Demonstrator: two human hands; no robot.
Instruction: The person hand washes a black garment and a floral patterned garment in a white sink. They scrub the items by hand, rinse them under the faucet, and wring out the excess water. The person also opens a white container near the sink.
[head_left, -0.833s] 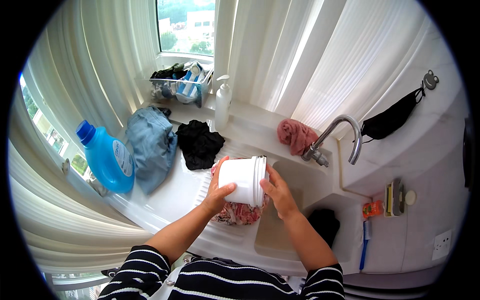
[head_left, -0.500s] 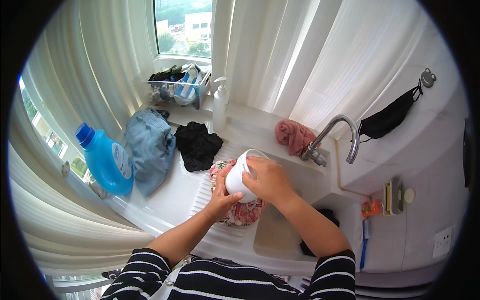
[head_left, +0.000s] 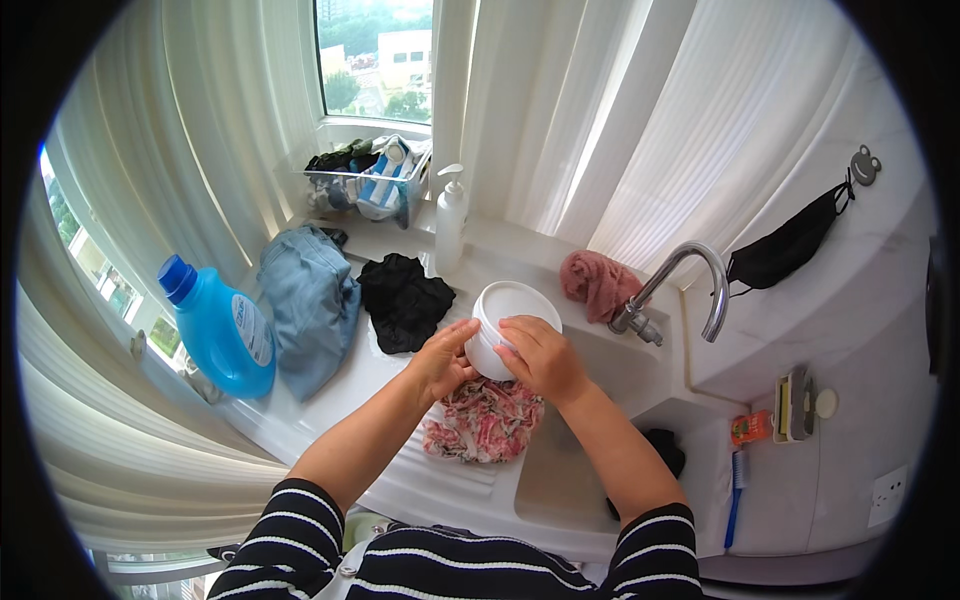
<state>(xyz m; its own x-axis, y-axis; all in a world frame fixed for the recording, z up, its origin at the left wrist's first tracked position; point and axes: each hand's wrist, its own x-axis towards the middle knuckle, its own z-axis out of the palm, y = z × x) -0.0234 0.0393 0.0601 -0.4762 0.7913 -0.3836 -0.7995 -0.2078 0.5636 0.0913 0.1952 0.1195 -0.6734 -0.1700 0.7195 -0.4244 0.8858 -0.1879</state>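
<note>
Both hands hold a round white plastic tub (head_left: 500,297) in front of me, over the ribbed part of the counter. Its pale, flat-looking top faces up and appears to be a lid. My left hand (head_left: 443,362) is closed around the tub's left side. My right hand (head_left: 548,362) grips its right front, fingers bent over the rim. Just below the tub, a crumpled pink and white floral cloth (head_left: 485,425) lies on the ridges beside the basin. A bunched black cloth (head_left: 402,300) lies behind my left hand.
A blue detergent bottle (head_left: 225,340) and light blue garment (head_left: 308,310) stand left. Behind are a white pump bottle (head_left: 450,225) and clear bin (head_left: 370,190). The chrome faucet (head_left: 715,270) arches over the sink basin (head_left: 565,475), near a pink towel (head_left: 598,285). A blue brush (head_left: 737,500) hangs right.
The tub has gone from tilted to more upright and moved slightly away and right. My right fingers have shifted from its mouth to the front rim, and more floral cloth shows.
</note>
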